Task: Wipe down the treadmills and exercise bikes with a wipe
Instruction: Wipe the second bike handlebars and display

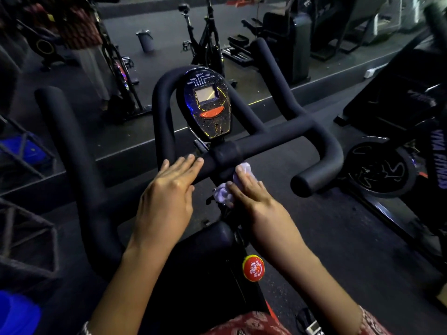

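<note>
Red-patterned clothing (246, 322) shows below both wrists, the right hand (251, 197) pressing a crumpled white wipe (223, 195) with nearly straight fingers (244, 176) against the exercise bike (205, 257) just under its handlebar (278, 139), while the left hand (167, 192) rests flat and unclenched on that bar beside it.
</note>
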The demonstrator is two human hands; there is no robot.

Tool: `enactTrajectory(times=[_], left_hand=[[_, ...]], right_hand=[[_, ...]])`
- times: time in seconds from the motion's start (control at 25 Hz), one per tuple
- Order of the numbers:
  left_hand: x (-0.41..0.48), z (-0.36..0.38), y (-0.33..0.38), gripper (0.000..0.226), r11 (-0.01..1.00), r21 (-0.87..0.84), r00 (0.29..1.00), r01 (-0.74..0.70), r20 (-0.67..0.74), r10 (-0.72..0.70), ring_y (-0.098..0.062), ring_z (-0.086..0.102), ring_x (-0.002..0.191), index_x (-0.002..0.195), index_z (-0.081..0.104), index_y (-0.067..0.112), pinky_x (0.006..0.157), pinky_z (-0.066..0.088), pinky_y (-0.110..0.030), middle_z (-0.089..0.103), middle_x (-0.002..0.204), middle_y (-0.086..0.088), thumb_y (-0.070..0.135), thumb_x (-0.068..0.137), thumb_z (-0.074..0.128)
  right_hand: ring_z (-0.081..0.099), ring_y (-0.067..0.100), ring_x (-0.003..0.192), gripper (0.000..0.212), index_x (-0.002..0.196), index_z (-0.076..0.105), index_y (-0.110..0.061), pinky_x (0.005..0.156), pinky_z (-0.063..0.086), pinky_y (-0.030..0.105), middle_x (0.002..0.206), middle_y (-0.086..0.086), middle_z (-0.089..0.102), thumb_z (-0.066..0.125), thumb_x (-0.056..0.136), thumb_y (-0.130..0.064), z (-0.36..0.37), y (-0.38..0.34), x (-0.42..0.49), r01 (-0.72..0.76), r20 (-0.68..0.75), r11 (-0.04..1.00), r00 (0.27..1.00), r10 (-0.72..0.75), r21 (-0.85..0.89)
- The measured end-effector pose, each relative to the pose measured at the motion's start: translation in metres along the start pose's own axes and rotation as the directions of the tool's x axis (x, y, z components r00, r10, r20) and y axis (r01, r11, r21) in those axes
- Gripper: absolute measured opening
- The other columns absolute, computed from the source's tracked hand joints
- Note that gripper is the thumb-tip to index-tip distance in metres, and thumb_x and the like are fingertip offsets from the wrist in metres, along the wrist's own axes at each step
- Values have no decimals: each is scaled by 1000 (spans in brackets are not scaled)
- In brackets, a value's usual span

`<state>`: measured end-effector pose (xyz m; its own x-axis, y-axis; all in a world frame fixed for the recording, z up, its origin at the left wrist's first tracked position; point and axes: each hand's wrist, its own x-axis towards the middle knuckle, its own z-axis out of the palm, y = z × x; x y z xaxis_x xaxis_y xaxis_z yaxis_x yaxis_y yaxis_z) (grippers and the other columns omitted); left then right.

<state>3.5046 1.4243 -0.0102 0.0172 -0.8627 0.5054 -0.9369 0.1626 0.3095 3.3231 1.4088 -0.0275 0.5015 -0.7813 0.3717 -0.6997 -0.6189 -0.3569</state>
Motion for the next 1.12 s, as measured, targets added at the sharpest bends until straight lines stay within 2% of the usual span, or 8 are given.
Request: enactTrajectory(times=[0.16, 0.24, 0.36, 0.56, 0.68, 0.88, 1.0, 1.12], left_hand=[[0, 1, 0, 57, 1000, 10, 1000, -11, -14, 11, -34, 60, 114, 121, 62, 0, 104, 30, -50, 61, 124, -18, -17, 67, 74], [2, -2, 1, 51, 1000, -8, 999, -25, -35, 24, -34, 63, 108, 116, 65, -1, 102, 34, -49, 64, 118, -18, -13, 67, 75], [19, -14, 4, 38, 995, -87, 983, -42, -181, 26, -32, 64, 106, 113, 67, -2, 102, 41, -29, 66, 114, -18, 1, 75, 69], [79, -14, -16, 54, 980, -194, 963, -49, -270, -5, -39, 32, 136, 140, 37, -5, 113, 18, -29, 36, 145, -26, 22, 93, 44], [84, 1, -29, 60, 954, -293, 983, -57, -184, 2, -21, 19, 141, 145, 17, 5, 115, 10, -33, 21, 152, -9, 28, 91, 32], [87, 5, -34, 58, 952, -299, 982, -66, -188, 9, -12, 15, 140, 145, 15, 7, 113, 1, -21, 17, 149, 4, 35, 96, 30], [86, 3, -37, 58, 937, -339, 987, -79, -161, 25, -2, 10, 138, 144, 15, 8, 114, 3, -27, 20, 149, 3, 34, 94, 29], [86, 0, -38, 56, 926, -368, 989, -83, -148, 30, 0, 10, 137, 142, 14, 13, 115, 4, -25, 19, 147, 9, 37, 94, 31]], right_hand=[[68, 25, 84, 20, 85, 69, -13, 64, 54, 42, 87, 1, 70, 53, 74, -17, -21, -6, -4, -73, 32, 961, 997, 67, 267], [69, 16, 90, 25, 95, 74, -9, 77, 54, 32, 95, 5, 74, 62, 74, -3, -37, -6, 17, -17, -179, 887, 978, 112, 461], [57, 25, 121, 50, 122, 60, 6, 104, 41, 21, 126, 19, 61, 53, 73, 14, -40, -10, 87, 104, -446, 882, 886, 128, 459], [24, 39, 142, 50, 137, 40, 10, 117, 19, 51, 147, 28, 33, 47, 91, -9, 0, -20, 153, 241, -377, 926, 918, -121, 290], [25, 26, 143, 52, 139, 41, 4, 118, 19, 42, 149, 17, 34, 47, 88, -6, 8, 5, 123, 303, -397, 913, 900, -180, 274], [7, 3, 141, 54, 146, 28, 2, 118, 9, 19, 155, 9, 20, 35, 92, -3, -1, -9, 149, 58, -355, 879, 926, 130, 473], [17, 15, 143, 55, 140, 39, 5, 119, 16, 38, 150, 9, 27, 41, 86, -6, 6, -5, 130, 283, -403, 893, 906, -129, 350], [26, 16, 141, 49, 135, 46, 5, 118, 19, 31, 146, 11, 36, 44, 88, -6, 6, 11, 114, 330, -413, 886, 893, -181, 326]])
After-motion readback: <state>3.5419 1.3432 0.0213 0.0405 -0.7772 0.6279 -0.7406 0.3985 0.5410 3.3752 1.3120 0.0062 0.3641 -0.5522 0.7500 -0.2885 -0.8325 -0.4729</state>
